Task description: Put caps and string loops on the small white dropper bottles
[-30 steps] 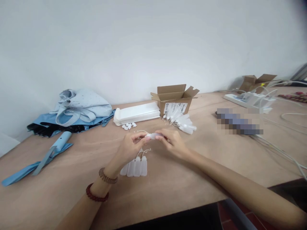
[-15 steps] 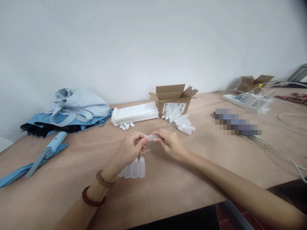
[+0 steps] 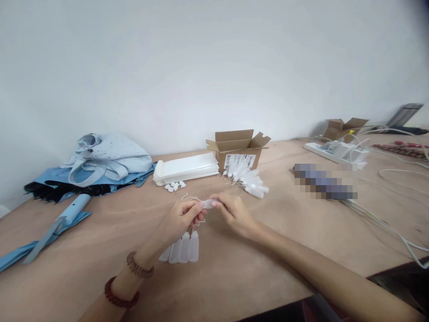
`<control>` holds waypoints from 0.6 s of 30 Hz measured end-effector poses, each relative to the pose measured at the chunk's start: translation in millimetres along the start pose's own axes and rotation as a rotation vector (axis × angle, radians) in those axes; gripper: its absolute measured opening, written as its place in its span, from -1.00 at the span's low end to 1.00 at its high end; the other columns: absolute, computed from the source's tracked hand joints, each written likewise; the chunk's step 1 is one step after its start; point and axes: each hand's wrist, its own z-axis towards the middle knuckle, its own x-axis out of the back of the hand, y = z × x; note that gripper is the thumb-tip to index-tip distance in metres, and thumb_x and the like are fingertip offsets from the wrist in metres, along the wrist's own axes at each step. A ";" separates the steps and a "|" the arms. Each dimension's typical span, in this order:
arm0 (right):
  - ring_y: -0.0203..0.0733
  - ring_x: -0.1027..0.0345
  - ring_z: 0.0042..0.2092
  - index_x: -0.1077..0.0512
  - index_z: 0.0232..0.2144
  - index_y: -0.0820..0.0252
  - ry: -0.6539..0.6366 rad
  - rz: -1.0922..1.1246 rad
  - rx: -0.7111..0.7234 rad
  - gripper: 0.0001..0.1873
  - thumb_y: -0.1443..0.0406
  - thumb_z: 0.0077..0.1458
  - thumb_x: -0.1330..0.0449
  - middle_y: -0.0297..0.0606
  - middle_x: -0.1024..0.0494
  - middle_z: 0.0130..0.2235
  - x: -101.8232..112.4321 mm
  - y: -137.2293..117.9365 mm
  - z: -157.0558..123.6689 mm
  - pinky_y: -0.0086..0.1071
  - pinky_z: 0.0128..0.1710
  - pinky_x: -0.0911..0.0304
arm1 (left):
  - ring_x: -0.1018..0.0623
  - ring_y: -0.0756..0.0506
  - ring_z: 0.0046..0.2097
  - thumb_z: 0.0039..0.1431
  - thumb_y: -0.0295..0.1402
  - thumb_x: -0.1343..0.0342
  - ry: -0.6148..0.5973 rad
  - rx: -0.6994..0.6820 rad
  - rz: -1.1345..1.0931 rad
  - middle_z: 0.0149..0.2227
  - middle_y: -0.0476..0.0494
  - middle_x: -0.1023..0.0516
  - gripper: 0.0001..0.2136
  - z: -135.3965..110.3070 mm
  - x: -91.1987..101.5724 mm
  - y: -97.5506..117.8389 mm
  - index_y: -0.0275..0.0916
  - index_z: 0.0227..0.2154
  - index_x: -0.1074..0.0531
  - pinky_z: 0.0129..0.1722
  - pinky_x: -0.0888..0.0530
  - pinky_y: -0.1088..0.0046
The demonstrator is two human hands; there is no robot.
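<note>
Both my hands meet over the middle of the wooden table (image 3: 254, 268). My left hand (image 3: 181, 219) and my right hand (image 3: 233, 213) pinch a small translucent plastic bottle (image 3: 209, 204) between their fingertips, with a thin white string (image 3: 188, 197) trailing to the left of it. Under my left hand lies a row of several finished bottles (image 3: 182, 249) side by side. A loose pile of the same bottles (image 3: 250, 179) lies beyond my right hand. A few small white caps (image 3: 174, 186) sit near a stack of white bags (image 3: 186, 167).
An open cardboard box (image 3: 238, 147) stands at the back centre. Light blue cloth and a folded blue umbrella (image 3: 60, 214) lie at the left. A white power strip (image 3: 335, 150), another box (image 3: 342, 127) and cables (image 3: 385, 219) occupy the right. A blurred patch (image 3: 325, 181) lies right of centre.
The view has tilted up a little, so everything sits lower in the frame. My hands have closed in on the bottle, with less of it showing between my fingers.
</note>
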 end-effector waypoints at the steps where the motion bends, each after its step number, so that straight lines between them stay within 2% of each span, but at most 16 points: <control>1: -0.21 -0.32 -0.32 -0.41 -0.35 0.19 -0.003 0.028 -0.027 -0.71 0.21 0.24 0.05 -0.24 -0.49 -0.36 -0.2 0.0 -0.2 -0.39 -0.29 -0.12 | -0.36 0.02 -0.55 0.16 -0.10 0.04 0.000 -0.034 0.040 -0.57 -0.02 -0.37 -0.65 -0.9 0.0 0.4 -0.28 -0.52 -0.38 -0.57 -0.32 0.53; 3: -0.24 -0.28 -0.38 -0.40 -0.42 0.19 -0.003 0.101 -0.113 -0.67 0.17 0.24 0.04 -0.30 -0.45 -0.45 -1.5 2.3 -0.3 -0.41 -0.34 -0.10 | -0.36 0.01 -0.53 0.19 -0.14 0.06 0.007 -0.099 0.156 -0.57 -0.02 -0.36 -0.67 -3.1 -0.7 2.1 -0.26 -0.54 -0.36 -0.56 -0.29 0.53; 6: -0.31 -0.13 -0.54 -0.31 -0.57 0.19 -0.027 0.220 -0.263 -0.58 0.06 0.20 0.02 -0.40 -0.25 -0.64 -4.4 10.5 0.6 -0.44 -0.50 -0.01 | -0.35 -0.01 -0.49 0.20 -0.20 0.06 0.059 -0.178 0.344 -0.56 -0.01 -0.35 -0.71 -5.2 -2.4 5.3 -0.24 -0.55 -0.34 -0.52 -0.28 0.53; 9: -0.36 -0.03 -0.62 -0.22 -0.62 0.18 -0.057 0.326 -0.345 -0.53 0.01 0.17 0.01 -0.45 -0.14 -0.68 -5.5 16.0 2.4 -0.44 -0.58 0.06 | -0.36 -0.02 -0.46 0.20 -0.21 0.05 0.100 -0.205 0.381 -0.54 0.00 -0.36 -0.75 -4.2 -2.4 6.6 -0.23 -0.48 -0.38 -0.47 -0.29 0.51; 12: -0.36 -0.03 -0.59 -0.31 -0.55 0.21 -0.040 0.298 -0.281 -0.57 0.03 0.19 0.01 -0.44 -0.16 -0.64 -2.8 12.0 3.4 -0.45 -0.54 0.04 | -0.41 -0.02 -0.44 0.20 -0.14 0.06 0.044 -0.134 0.203 -0.47 -0.04 -0.43 -0.71 -1.0 -0.3 5.8 -0.25 -0.42 -0.42 -0.44 -0.35 0.49; 15: -0.34 -0.08 -0.50 -0.40 -0.45 0.22 -0.031 0.195 -0.156 -0.62 0.09 0.22 0.02 -0.40 -0.27 -0.56 0.8 4.0 3.2 -0.44 -0.45 0.01 | -0.43 0.00 -0.51 0.18 -0.07 0.07 -0.034 -0.017 0.022 -0.51 -0.07 -0.43 -0.62 1.3 0.6 4.4 -0.29 -0.50 -0.39 -0.49 -0.38 0.49; 18: -0.34 -0.07 -0.50 -0.42 -0.44 0.22 -0.052 0.223 -0.170 -0.61 0.08 0.21 0.02 -0.40 -0.24 -0.57 1.8 1.7 3.0 -0.45 -0.47 0.01 | -0.37 0.04 -0.60 0.13 -0.03 0.02 -0.011 0.064 -0.033 -0.60 0.00 -0.35 -0.61 1.4 -2.0 2.6 -0.29 -0.56 -0.33 -0.62 -0.31 0.55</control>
